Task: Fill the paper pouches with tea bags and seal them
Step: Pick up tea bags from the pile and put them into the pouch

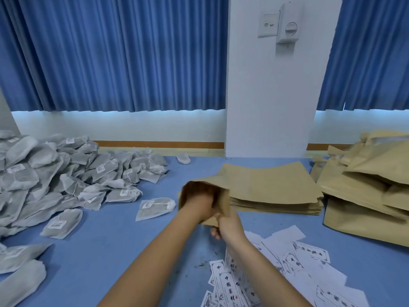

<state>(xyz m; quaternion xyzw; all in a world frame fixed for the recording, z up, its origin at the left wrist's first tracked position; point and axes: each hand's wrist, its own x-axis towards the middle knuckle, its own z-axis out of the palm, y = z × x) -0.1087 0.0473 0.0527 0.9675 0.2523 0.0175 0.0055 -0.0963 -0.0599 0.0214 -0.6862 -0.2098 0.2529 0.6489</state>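
Observation:
A brown paper pouch (224,199) is held open above the blue table (106,244), just in front of a flat stack of empty pouches (274,187). My left hand (198,203) reaches into its mouth; the fingers are hidden inside, so what they hold is not visible. My right hand (229,224) grips the pouch's near edge from below. A big heap of grey-white tea bags (55,173) covers the left of the table, and one loose tea bag (155,208) lies close to the left of the pouch.
Filled, bulging brown pouches (367,196) pile up at the right edge. White printed labels (287,273) are scattered under my right forearm. A white pillar (270,96) and blue curtains stand behind the table's far edge.

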